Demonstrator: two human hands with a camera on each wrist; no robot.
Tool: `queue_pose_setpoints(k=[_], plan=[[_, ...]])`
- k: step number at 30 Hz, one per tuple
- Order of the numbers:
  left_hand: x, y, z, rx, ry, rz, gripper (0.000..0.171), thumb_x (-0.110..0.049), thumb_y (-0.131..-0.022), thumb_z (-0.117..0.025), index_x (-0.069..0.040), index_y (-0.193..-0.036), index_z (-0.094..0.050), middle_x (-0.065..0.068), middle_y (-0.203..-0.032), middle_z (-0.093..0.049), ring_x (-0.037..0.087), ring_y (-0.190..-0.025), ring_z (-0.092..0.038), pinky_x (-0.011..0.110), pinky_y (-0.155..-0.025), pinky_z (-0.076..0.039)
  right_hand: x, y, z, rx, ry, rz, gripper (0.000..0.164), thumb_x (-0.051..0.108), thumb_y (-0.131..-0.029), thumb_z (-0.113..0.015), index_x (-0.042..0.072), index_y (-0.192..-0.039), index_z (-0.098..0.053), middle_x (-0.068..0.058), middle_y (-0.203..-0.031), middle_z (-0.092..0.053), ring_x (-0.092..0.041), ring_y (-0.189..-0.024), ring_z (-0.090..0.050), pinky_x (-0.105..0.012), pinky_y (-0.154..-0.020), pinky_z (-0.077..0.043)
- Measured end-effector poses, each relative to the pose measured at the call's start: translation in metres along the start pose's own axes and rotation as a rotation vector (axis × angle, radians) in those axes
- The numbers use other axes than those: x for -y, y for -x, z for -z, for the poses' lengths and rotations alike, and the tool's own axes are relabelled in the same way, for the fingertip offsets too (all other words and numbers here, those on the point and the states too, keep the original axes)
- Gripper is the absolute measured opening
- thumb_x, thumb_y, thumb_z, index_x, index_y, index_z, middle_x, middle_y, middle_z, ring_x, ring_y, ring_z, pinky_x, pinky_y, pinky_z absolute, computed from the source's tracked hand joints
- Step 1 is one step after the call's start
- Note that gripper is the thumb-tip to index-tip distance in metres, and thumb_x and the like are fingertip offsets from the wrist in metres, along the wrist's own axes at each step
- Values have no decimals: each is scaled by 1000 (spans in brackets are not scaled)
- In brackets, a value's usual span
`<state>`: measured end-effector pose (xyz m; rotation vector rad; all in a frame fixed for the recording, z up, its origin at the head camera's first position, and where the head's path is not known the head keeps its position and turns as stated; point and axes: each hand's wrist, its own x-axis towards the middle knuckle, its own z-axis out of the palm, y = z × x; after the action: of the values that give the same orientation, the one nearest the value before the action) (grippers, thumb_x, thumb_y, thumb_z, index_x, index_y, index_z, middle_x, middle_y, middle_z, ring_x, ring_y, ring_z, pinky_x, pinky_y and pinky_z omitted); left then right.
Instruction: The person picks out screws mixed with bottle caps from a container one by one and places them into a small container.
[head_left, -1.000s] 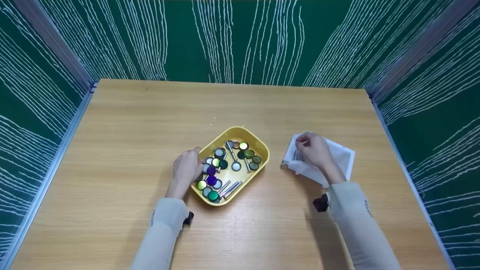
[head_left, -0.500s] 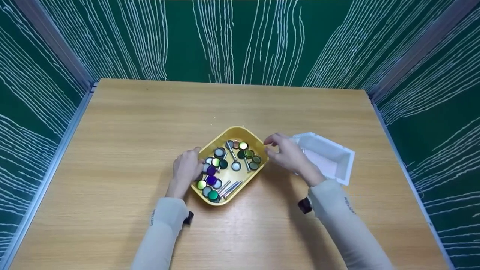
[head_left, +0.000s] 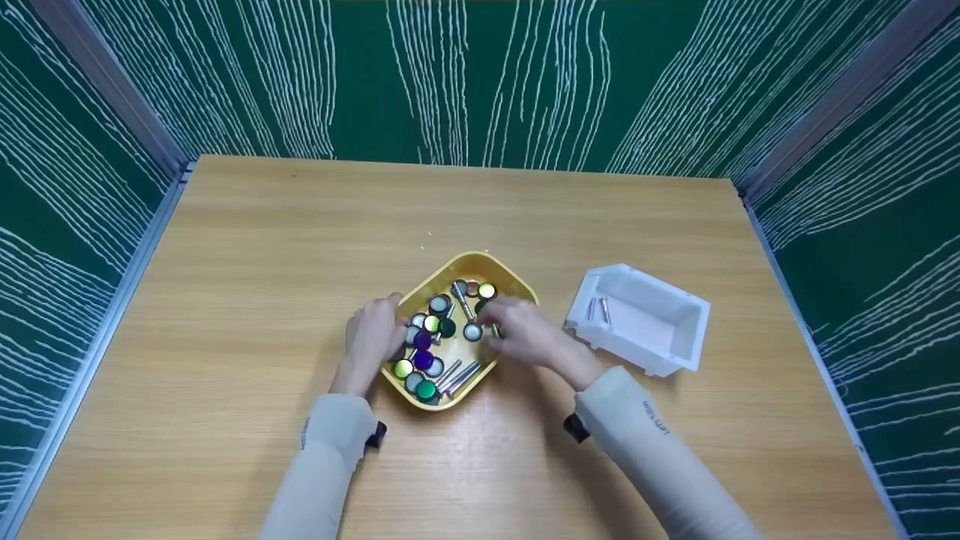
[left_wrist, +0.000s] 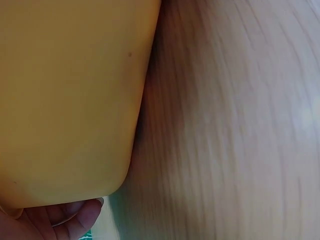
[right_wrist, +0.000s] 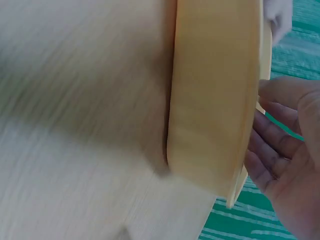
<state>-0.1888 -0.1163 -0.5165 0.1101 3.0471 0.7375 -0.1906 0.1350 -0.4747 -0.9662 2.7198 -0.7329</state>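
A yellow plastic tray [head_left: 517, 279] holds small round caps [head_left: 424, 361] in purple, green and silver, mixed with metal screws [head_left: 459, 377]. My left hand [head_left: 373, 334] grips the tray's left rim; in the left wrist view its curled fingers [left_wrist: 82, 220] show at the end of the tray wall. Over the right side of the tray is my right hand [head_left: 525, 330], reaching in past the rim with bent fingers and covering some caps and a screw. From the right wrist, its thumb and fingers appear spread at the rim, with nothing visible between them.
A white plastic bin [head_left: 667, 319] stands to the right of the tray, with a few short metal pieces [head_left: 604, 310] at its left end. Tiny pale crumbs lie behind the tray on the wooden table [head_left: 300, 225]. Green chalk-streaked panels [head_left: 360, 82] surround the table.
My right hand has moved left from inside the white bin to over the yellow tray, uncovering the metal pieces in the bin. The left hand and tray have stayed put.
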Motion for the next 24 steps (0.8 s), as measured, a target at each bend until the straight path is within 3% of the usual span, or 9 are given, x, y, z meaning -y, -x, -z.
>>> queue_pose_setpoints(k=[5,11,20,24], plan=[[0,0,0,6,5,4,29,-18,-91,-64,-5,-117,-65,20,-100,-72,39,-80,-69,49,-68,-58,12,-6,-8,147,-2,-42,25,14,-86,-72,6,-109,-68,-11,-106,-72,-27,-100,-67,-42,-91,-55],[0,-1,-1,24,9,14,34,-19,-91,-64,-6,-123,-63,19,-103,-72,36,-78,-68,47,-68,-58,20,-10,-17,244,33,-63,25,22,-88,-72,9,-109,-69,-8,-105,-72,-25,-99,-67,-39,-90,-55],[1,0,-2,11,2,7,38,-20,-92,-64,-5,-127,-62,22,-107,-72,40,-85,-70,51,-73,-58,23,-15,-29,260,16,-50,16,24,-89,-72,14,-102,-73,-2,-93,-72,-17,-87,-65,-31,-79,-53],[3,1,-3,-2,-2,-3,36,-19,-91,-64,-4,-124,-63,22,-105,-72,41,-86,-70,52,-73,-58,24,-17,-34,280,41,-43,16,25,-87,-73,18,-101,-74,-2,-98,-71,-19,-93,-64,-35,-83,-52]])
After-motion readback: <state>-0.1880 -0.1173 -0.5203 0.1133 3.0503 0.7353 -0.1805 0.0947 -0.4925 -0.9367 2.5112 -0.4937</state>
